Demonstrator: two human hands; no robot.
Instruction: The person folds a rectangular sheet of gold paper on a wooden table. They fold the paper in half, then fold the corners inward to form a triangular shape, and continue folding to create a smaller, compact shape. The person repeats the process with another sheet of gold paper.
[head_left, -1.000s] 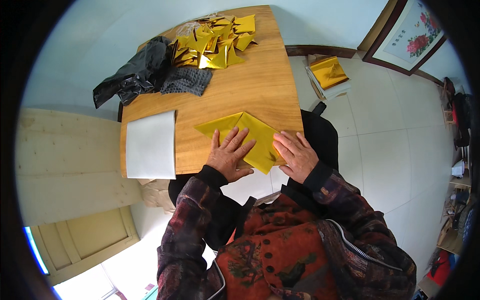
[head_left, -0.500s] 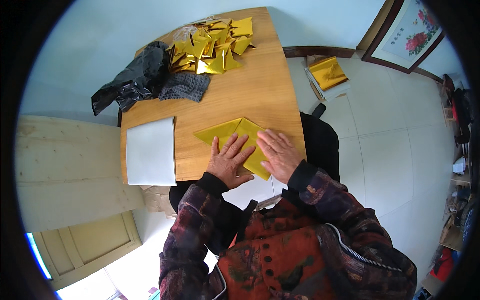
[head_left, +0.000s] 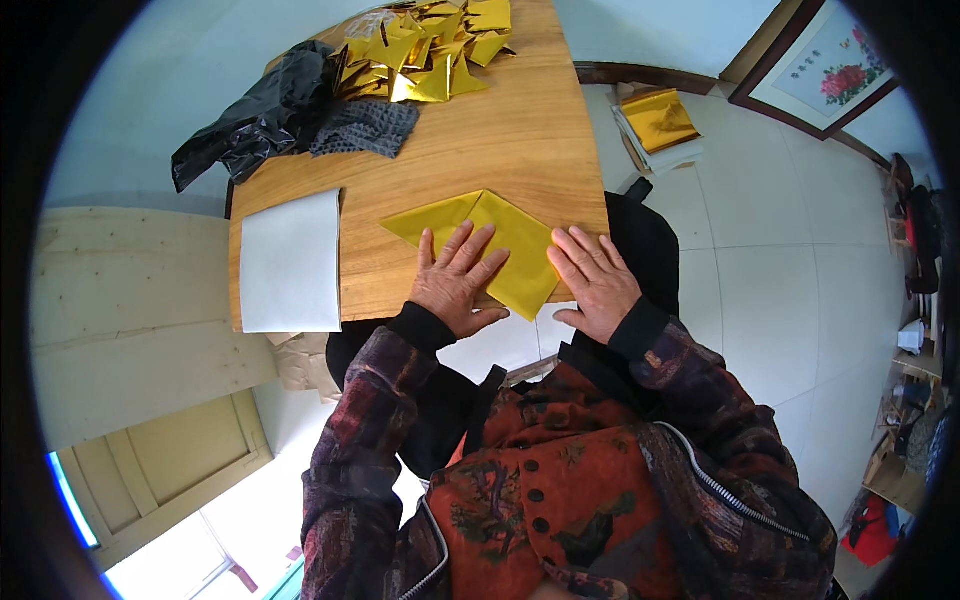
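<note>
A wooden table (head_left: 480,150) fills the upper middle of the frame, its near edge running just above the person's lap. At its upper left slumps a black plastic bag (head_left: 275,105), touching a pile of folded gold foil pieces (head_left: 430,85) at top centre; white paper (head_left: 290,262) lies flat at the left edge. The gold foil sheet (head_left: 520,265) sits at centre, its lower tip jutting past the near edge. It looks partly worked — folded to an angular outline, one crease running down from its top peak — and flatter than the finished-looking pile; how many folds remain, I cannot tell. The left hand (head_left: 452,290) presses it with fingers spread, palm down; the right hand (head_left: 602,290), loosely flattened, touches its right side. Neither grasps anything. Wood separates sheet from pile, giving room upward; rightward, the table's side edge is near.
</note>
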